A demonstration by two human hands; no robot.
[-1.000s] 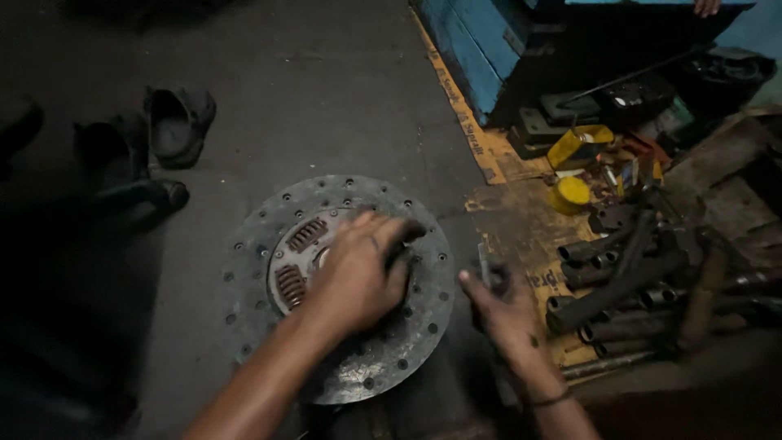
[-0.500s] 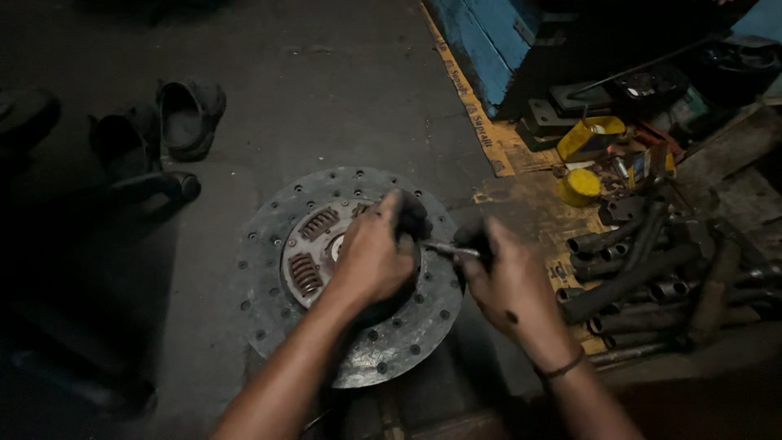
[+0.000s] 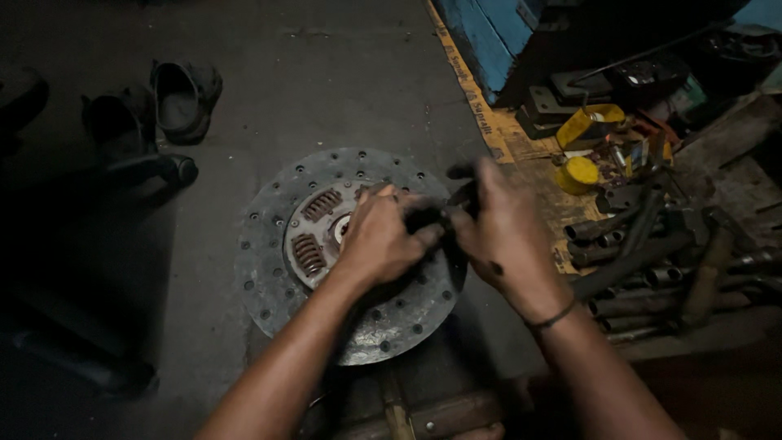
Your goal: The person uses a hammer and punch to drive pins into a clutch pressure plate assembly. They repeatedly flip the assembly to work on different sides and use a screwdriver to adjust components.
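Both hands — left, right — grip clenched, seemingly on a small dark tool, above clutch disc.

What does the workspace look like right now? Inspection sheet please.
Surface: dark concrete floor, dusty, with flattened cardboard at right.
Job's things: round clutch disc flat on the floor, with rusty springs; small dark part between both hands.
Clutter: metal pipes, yellow cap, shoes.
Hands: left hand and right hand meet over the disc's right side, gripping the dark part.
Cables: nothing seen.
Surroundings: blue box at the back, dim light.
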